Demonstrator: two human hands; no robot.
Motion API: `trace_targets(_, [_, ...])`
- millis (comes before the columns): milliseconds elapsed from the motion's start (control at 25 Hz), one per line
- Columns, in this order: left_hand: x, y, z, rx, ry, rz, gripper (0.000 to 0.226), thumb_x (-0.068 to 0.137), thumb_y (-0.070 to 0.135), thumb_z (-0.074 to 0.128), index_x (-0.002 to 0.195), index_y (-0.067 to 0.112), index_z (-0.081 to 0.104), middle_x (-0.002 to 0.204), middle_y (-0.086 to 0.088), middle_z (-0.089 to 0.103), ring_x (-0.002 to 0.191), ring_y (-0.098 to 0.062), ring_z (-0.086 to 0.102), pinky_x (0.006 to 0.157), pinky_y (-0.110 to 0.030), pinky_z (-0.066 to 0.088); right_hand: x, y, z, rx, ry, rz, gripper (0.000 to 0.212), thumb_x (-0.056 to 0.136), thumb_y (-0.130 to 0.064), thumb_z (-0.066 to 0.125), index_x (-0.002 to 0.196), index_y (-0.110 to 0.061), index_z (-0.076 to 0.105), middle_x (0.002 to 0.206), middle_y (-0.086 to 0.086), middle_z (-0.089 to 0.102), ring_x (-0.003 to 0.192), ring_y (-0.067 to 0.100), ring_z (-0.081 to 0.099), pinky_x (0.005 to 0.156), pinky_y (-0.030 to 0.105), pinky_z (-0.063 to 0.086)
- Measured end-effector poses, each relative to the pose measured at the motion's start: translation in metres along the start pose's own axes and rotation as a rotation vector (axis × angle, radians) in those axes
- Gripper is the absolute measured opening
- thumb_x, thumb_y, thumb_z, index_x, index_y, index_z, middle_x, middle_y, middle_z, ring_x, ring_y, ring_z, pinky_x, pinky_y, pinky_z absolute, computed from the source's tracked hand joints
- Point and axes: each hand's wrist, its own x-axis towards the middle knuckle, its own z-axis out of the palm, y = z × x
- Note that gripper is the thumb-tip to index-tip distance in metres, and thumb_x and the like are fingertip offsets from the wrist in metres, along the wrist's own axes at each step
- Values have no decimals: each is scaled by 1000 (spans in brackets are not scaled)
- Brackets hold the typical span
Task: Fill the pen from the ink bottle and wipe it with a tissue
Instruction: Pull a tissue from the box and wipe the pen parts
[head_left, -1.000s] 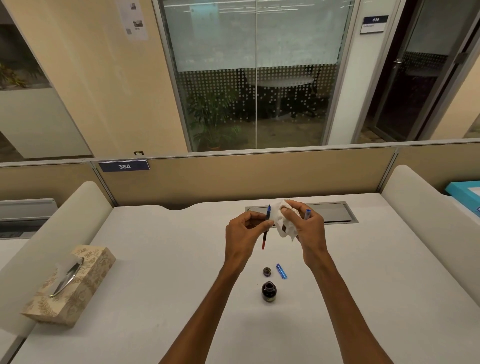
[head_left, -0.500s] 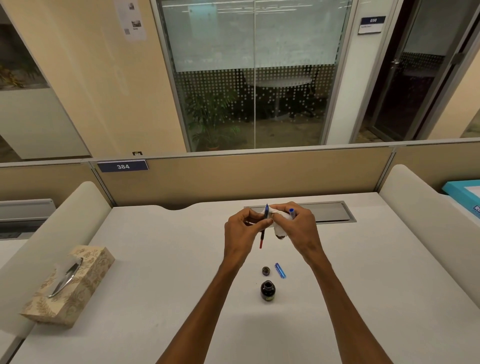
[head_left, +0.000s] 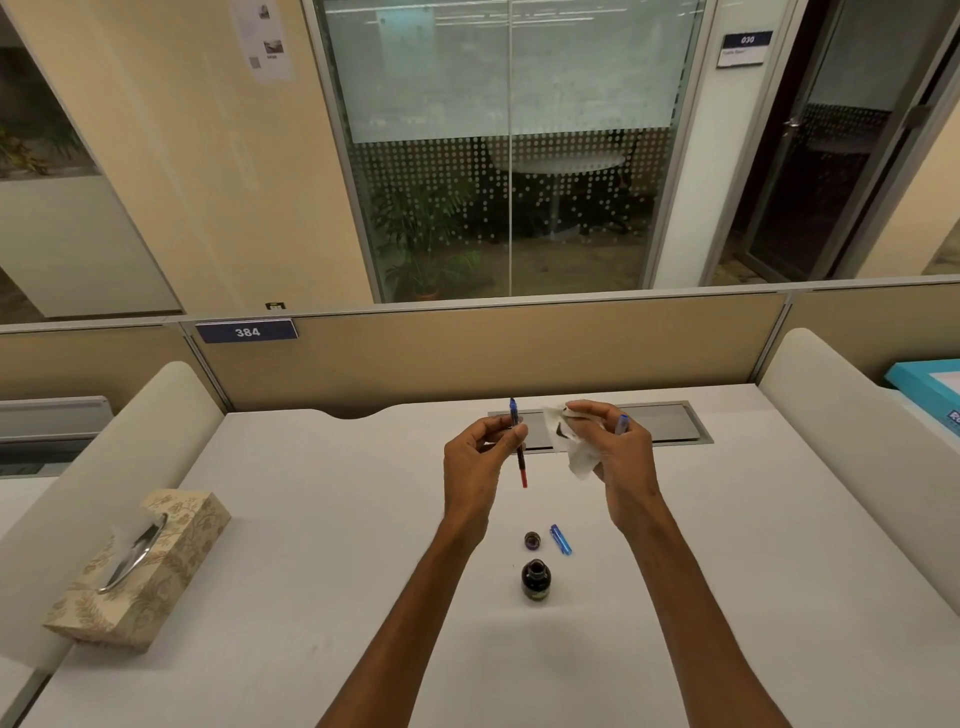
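Observation:
My left hand pinches a thin pen insert, blue at the top and red at the bottom, held nearly upright above the desk. My right hand holds a crumpled white tissue with a dark ink stain, plus a blue pen part sticking up between its fingers. The tissue is a small gap to the right of the insert, not touching it. The open dark ink bottle stands on the desk below my hands, with its cap and a blue pen piece just behind it.
A patterned tissue box sits at the desk's left side. A grey cable hatch lies in the desk behind my hands. Beige partitions close the back and both sides; a teal box is on the neighbouring desk at right.
My hands were together with the tissue against the insert's top; now the right hand has drawn the tissue away to the right. The left hand stays put.

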Motion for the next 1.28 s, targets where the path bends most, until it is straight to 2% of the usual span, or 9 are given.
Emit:
trace_targets(200, [0,0,0,-8,-3,18,27,88,20,75,113,11,73,101,-2,77,88,-8,73,72,-9,52,2,2,-9,136,-99,109,34,93,6,48,118,-4,68,113,8,72,50,5,48,40,11,38])
trace_targets(280, [0,-1,0,-15,-8,7,28,88,20,74,114,11,72,103,-3,76,93,-11,73,73,-10,54,4,5,-11,176,-137,155,41,89,11,53,123,-11,66,119,3,69,83,9,66,63,13,55])
trace_targets(360, [0,-2,2,-10,-16,2,30,88,20,74,116,11,71,105,-3,76,97,-15,72,77,-14,56,5,7,-9,170,-88,146,39,87,6,64,120,-15,67,118,0,70,105,16,65,84,21,54])
trace_targets(520, [-4,-1,8,14,-58,-11,26,88,22,73,113,16,72,106,-1,76,100,-14,71,90,-23,56,5,9,-3,158,38,137,28,89,-6,67,116,-10,69,106,3,72,98,13,64,84,22,47])
trace_targets(640, [-7,-2,11,0,-105,-20,20,87,22,74,107,22,73,104,5,77,98,-8,72,91,-23,54,5,10,-4,163,6,155,26,88,-14,69,114,-12,71,109,13,73,69,13,57,51,18,42])
trace_targets(760, [-8,-2,14,-7,-167,-37,21,88,19,73,109,22,74,102,10,78,98,-4,72,97,-26,54,5,10,-3,187,-25,173,37,85,-26,71,120,-15,69,115,13,73,91,21,63,33,14,31])
trace_targets(880, [-11,0,18,-32,-231,-30,20,89,16,71,103,29,73,97,16,78,99,-5,73,97,-26,55,0,9,6,77,-36,226,25,87,-32,70,109,-21,73,115,9,73,109,19,61,52,18,46])
trace_targets(1000, [-11,0,19,-91,-245,-28,19,88,18,70,104,28,74,105,7,78,106,-15,72,96,-28,55,-6,12,11,11,-64,270,13,93,-29,63,99,-23,74,108,4,73,110,17,61,77,31,44])
trace_targets(1280, [-8,-4,15,-138,-150,-66,23,91,16,68,113,18,73,109,0,76,106,-19,71,91,-26,57,-4,11,10,-120,-158,279,21,90,-33,67,104,-18,71,103,5,74,103,19,64,83,37,42])
